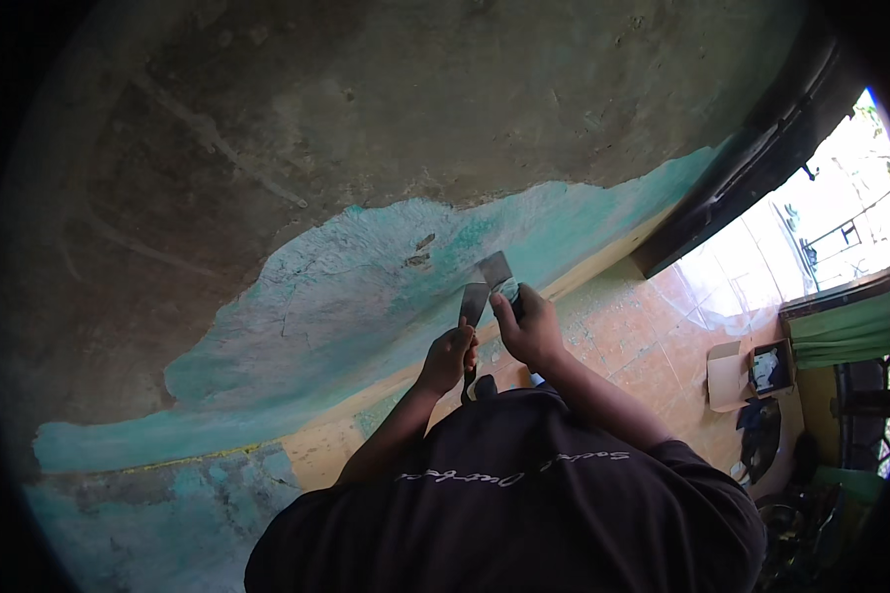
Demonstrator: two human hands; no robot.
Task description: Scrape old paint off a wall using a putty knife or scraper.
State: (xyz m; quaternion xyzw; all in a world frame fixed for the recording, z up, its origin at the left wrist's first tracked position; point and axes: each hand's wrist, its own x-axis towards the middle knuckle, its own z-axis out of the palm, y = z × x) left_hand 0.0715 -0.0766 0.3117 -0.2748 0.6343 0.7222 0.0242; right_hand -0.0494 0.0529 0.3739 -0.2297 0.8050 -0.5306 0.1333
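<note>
My left hand (451,356) is closed around the handle of a putty knife (474,302), its metal blade pointing up. Close beside it on the right, my right hand (528,326) grips a wider scraper (495,270), whose blade tilts up and left. The two blades are very near each other; whether they touch, I cannot tell. Both tools are in front of a wall with turquoise paint (326,296) on its lower part and bare grey plaster (415,96) above. Small brown gouges mark the painted part.
Paint flakes lie on the tiled floor (623,333) along the wall base. An open cardboard box (728,376) stands at the right, below a green curtain (842,331). A dark door frame (742,170) borders a bright opening at the upper right.
</note>
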